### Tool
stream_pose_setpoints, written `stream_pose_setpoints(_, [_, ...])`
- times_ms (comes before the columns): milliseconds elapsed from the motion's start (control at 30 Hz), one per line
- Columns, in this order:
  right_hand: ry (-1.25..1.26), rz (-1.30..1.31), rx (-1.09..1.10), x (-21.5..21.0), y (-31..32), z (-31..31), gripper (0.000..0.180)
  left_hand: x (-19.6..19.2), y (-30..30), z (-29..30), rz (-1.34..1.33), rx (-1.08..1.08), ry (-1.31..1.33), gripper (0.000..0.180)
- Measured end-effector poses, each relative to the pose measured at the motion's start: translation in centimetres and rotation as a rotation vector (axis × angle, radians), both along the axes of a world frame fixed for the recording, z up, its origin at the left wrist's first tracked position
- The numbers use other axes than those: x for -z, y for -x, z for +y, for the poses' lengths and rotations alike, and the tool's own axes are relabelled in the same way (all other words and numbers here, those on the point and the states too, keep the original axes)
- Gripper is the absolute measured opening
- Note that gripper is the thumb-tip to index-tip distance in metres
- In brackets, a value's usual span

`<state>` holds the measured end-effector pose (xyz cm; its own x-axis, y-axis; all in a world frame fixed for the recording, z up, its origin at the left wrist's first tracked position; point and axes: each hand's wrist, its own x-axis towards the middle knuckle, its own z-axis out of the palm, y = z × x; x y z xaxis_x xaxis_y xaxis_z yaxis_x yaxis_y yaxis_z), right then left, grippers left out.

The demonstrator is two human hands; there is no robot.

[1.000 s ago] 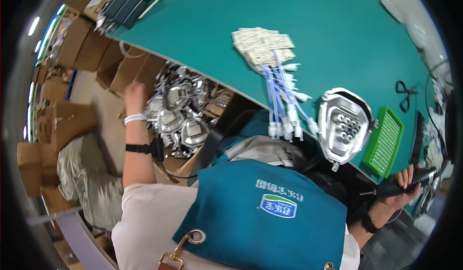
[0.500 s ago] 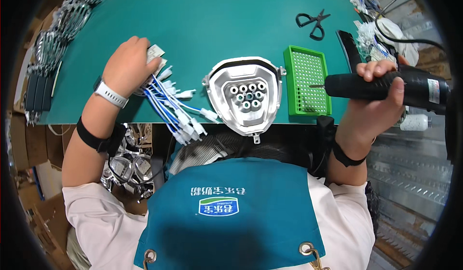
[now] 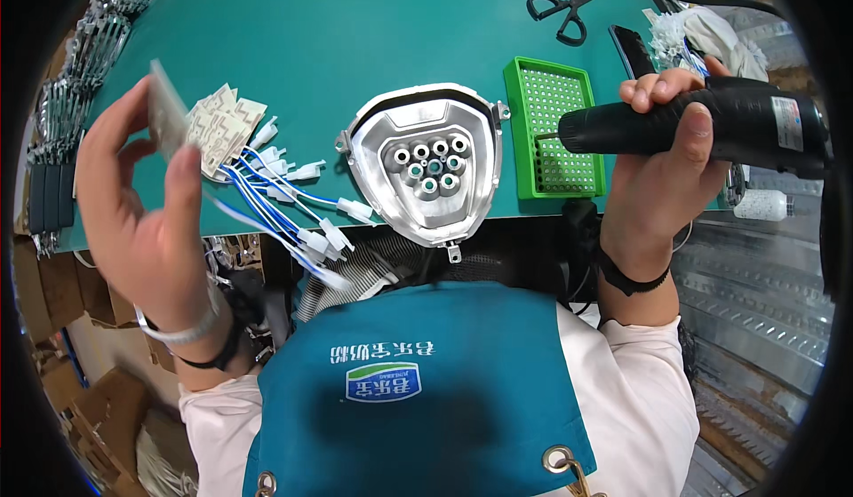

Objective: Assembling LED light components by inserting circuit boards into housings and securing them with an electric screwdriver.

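Observation:
My left hand (image 3: 142, 204) is raised at the left, pinching a thin flat circuit board (image 3: 167, 111) between thumb and fingers; the board is blurred and seen nearly edge-on. Beside it on the table lies a stack of pale circuit boards (image 3: 229, 124) with blue and white wires (image 3: 267, 204) ending in white plugs. My right hand (image 3: 666, 164) grips a black electric screwdriver (image 3: 746, 124), its bit pointing left over a green screw tray (image 3: 600, 177). Between my hands sits a silver metal lamp housing (image 3: 426, 217) with several round sockets, touched by neither hand.
Black scissors (image 3: 567, 19) lie beyond the tray, and a dark phone (image 3: 631, 51) is to its right. Stacked shiny metal parts (image 3: 89, 48) line the left table edge, with black blocks (image 3: 51, 199) below. A white bottle (image 3: 764, 204) stands at the right.
My left hand has lifted a circuit board off the stack and drawn it left and toward me. The screwdriver remains in my right hand at the tray. The whole view has shifted slightly.

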<state>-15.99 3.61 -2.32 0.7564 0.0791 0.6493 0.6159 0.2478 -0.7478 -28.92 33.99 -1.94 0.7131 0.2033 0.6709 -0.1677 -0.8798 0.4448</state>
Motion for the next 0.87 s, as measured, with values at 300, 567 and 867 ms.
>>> stream_pose_setpoints(300, [-0.061, -0.043, -0.165, 0.3, -1.2, 0.1, 0.046, 2.8, -2.3, -8.2, 0.203, 0.326, 0.003, 0.045])
stream_pose_setpoints(567, [0.029, -0.052, -0.332, 0.1, -2.5, -0.6, 0.056, 5.1, -3.2, -9.2, 0.249, 0.363, 0.015, 0.04])
stream_pose_setpoints(867, [0.122, 0.048, -0.208, 0.1, -2.7, -0.5, 0.062, 4.9, -2.9, -9.0, 0.322, 0.327, -0.061, 0.04])
